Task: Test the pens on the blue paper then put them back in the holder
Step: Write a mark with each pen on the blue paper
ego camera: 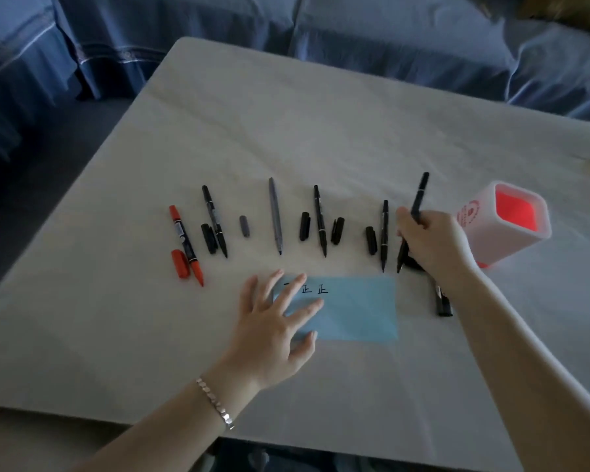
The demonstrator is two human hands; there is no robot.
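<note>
A blue paper (358, 310) with black marks lies near the table's front edge. My left hand (275, 327) presses flat on its left end, fingers spread. My right hand (435, 241) grips a black pen (419, 195), its tip pointing down at the table just above the paper's right corner. Several uncapped pens lie in a row behind the paper: a red pen (185, 245), black pens (214, 221) (320, 221) (384, 235) and a grey pen (275, 214), with loose caps beside them. The white and red holder (506, 226) stands at the right.
Another black pen (442, 301) lies under my right forearm, right of the paper. The table (286, 131) wears a pale cloth. A blue sofa (355, 39) runs along the far side. The table's front edge is near my forearms.
</note>
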